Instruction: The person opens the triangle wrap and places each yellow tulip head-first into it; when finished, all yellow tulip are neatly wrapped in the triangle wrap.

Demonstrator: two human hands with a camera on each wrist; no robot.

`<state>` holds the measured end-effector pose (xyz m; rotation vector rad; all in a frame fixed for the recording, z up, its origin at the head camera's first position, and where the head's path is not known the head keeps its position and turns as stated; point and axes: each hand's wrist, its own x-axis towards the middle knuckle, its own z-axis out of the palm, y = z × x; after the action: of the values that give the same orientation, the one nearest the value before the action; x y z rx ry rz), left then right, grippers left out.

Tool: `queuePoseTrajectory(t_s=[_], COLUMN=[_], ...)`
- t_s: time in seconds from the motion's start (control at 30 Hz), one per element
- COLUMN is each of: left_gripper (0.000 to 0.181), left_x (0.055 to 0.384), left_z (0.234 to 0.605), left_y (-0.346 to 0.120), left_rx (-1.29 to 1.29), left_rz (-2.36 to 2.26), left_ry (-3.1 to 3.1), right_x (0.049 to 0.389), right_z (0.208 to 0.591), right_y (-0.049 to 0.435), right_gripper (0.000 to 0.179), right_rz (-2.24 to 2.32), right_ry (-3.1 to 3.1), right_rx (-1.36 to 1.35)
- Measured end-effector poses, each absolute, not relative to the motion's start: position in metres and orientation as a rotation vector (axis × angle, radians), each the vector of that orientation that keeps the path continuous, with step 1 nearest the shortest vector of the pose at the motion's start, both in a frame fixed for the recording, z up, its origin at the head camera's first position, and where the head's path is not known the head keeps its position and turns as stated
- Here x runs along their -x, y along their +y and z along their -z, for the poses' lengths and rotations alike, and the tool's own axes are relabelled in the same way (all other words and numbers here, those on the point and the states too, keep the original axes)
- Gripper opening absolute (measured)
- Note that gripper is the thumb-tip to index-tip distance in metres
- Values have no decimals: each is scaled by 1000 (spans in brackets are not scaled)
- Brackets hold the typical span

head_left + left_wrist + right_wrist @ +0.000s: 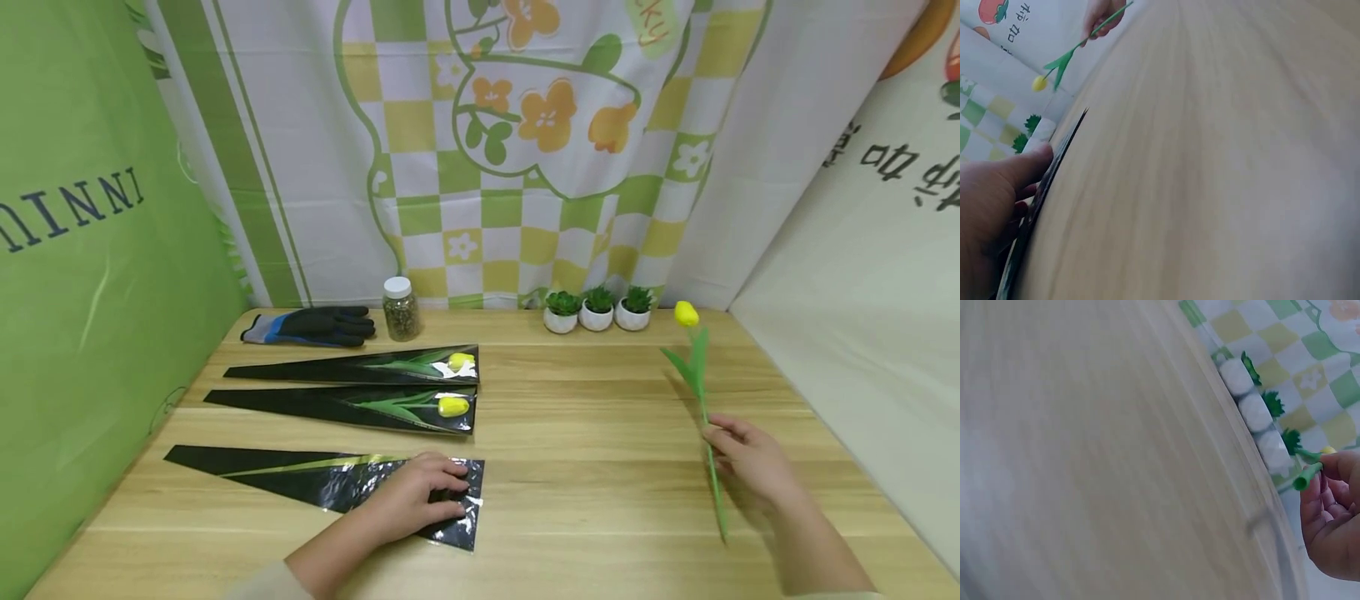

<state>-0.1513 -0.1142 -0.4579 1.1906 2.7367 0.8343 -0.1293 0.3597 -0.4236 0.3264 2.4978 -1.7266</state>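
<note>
My right hand [753,462] pinches the green stem of a yellow artificial tulip [697,375], raised over the right side of the table with its bloom pointing away from me. In the right wrist view, the hollow stem end [1302,481] sticks out past the thumb and fingers. On the left, my left hand [420,496] rests on a flat black flower sleeve [300,475] with a clear glossy front and a gold stripe. Its fingers are slightly bent on the sleeve's wide end. Beyond it lie two similar sleeves, the nearer [315,404] and the farther [322,364], each holding a yellow tulip.
At the table's back left are a black, blue and grey work glove [311,325] and a white-capped jar [402,312] of dark bits. Three small potted succulents [597,312] stand at the back edge. A patterned curtain [525,208] hangs behind the wooden table [585,500].
</note>
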Motion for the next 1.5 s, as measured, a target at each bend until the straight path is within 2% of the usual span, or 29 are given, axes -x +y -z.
queuePoseTrajectory(t_s=[0.13, 0.27, 0.5, 0.77, 1.0, 1.23, 1.5], left_gripper=[27, 28, 24, 15, 25, 20, 16], left_x=[155, 159, 161, 164, 165, 165, 163], left_z=[463, 466, 467, 467, 466, 465, 466], left_y=[-106, -98, -87, -83, -84, -85, -85], left_rx=[-1190, -1174, -1121, -1100, -1009, -1060, -1138], left_rz=[-843, -865, -937, -1009, -1036, -946, -908], left_ry=[2800, 2829, 2906, 2948, 2948, 2943, 2998], right_x=[134, 139, 147, 154, 159, 158, 158], right_z=[429, 428, 423, 423, 426, 428, 429], right_y=[342, 325, 298, 266, 245, 231, 217], right_gripper=[11, 18, 9, 9, 8, 16, 17], right_rz=[2142, 2295, 2297, 2355, 2364, 2323, 2338], right_ry=[2166, 2005, 1976, 1916, 1913, 1954, 1958], right_rx=[-356, -365, -370, -414, -416, -402, -421])
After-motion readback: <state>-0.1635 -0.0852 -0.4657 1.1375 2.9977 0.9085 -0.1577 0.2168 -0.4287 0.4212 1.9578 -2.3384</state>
